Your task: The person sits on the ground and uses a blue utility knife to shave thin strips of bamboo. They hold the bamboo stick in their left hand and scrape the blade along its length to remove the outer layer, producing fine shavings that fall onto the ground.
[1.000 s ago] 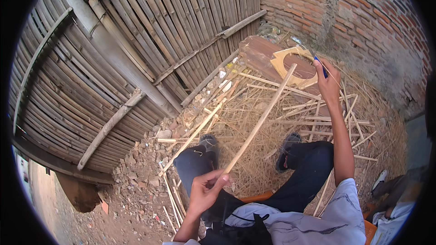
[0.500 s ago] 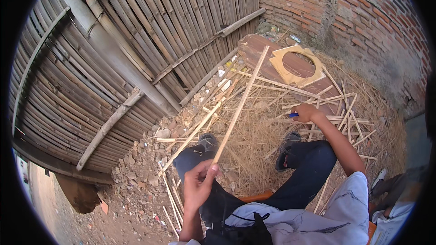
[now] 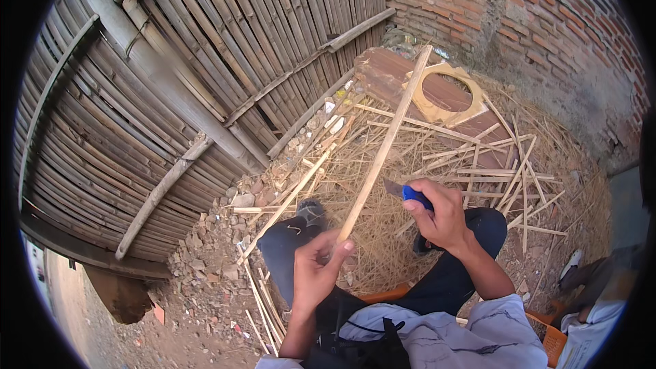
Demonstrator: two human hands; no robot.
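My left hand is closed round the lower end of a long, pale bamboo strip, which slants up and away to the right. In my right hand is a knife with a blue handle and a short, dark blade pointing left toward the strip. A gap shows between blade and strip. Beneath both lies a heap of thin straw-like shavings, between my feet. Several more pale strips lie crossed on the ground to the right.
A brown board carries a wooden piece with a round hole. A bamboo fence stands at left, a brick wall at the back right. Stony rubble covers the ground at left. Another person's leg shows at right.
My right hand has come back from the far right with the knife, closer to the strip and to me. The strip's far end has swung to the right, and my left hand has shifted slightly right.
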